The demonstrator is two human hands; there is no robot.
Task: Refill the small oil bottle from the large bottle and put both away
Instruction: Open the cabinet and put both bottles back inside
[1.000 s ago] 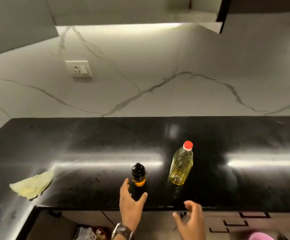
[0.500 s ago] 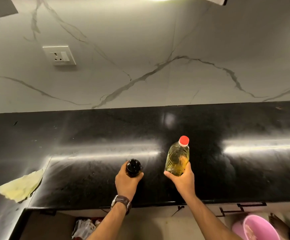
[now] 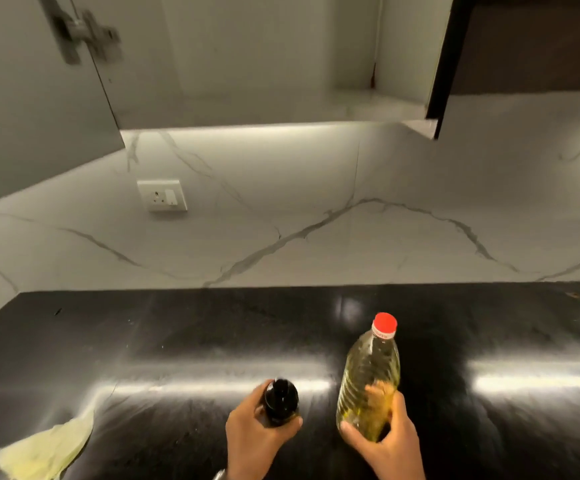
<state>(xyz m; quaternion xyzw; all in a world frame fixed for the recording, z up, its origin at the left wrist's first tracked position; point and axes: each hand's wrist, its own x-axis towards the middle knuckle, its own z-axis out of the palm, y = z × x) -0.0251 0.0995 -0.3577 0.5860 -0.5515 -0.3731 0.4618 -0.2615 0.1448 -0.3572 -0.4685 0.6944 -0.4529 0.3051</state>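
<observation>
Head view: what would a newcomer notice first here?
The large bottle of yellow oil with its red cap, gripped low by the right hand, stands out against the black counter. Beside it, the left hand holds the small dark bottle. Above, a cabinet stands open.

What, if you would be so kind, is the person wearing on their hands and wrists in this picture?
Both hands are bare: no gloves and no rings that I can make out. The left hand has a metallic wristwatch at the wrist, only its edge showing at the bottom of the frame. The right hand shows nothing worn, and no sleeve reaches either wrist in view.
</observation>
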